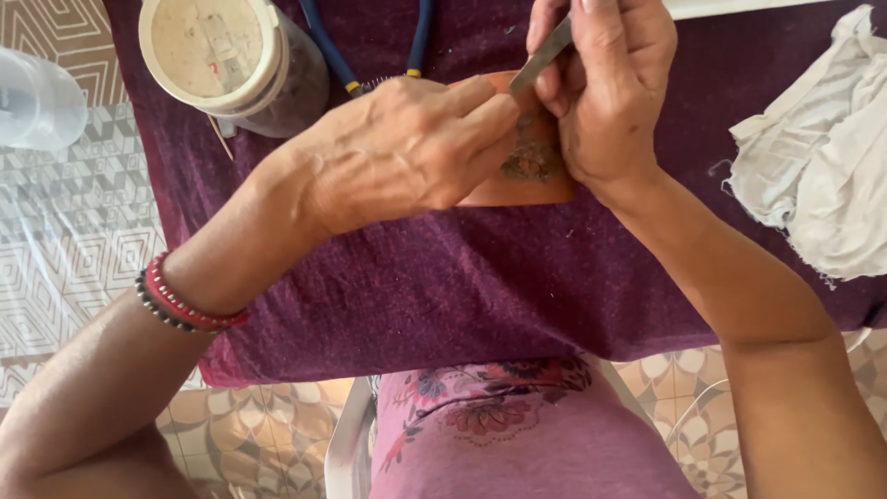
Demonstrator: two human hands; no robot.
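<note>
Two hands [407, 152] [605, 88], thin metal tool [540, 55], flat tan leather piece [522, 180], plush purple cloth [462, 277].

Home craft table [55, 240], cloth-covered [443, 277].

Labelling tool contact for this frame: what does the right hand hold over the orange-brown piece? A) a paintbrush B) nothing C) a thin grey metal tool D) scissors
C: the right hand grips a thin grey metal tool angled down onto the orange-brown piece, which the left hand steadies on the purple cloth.
</note>
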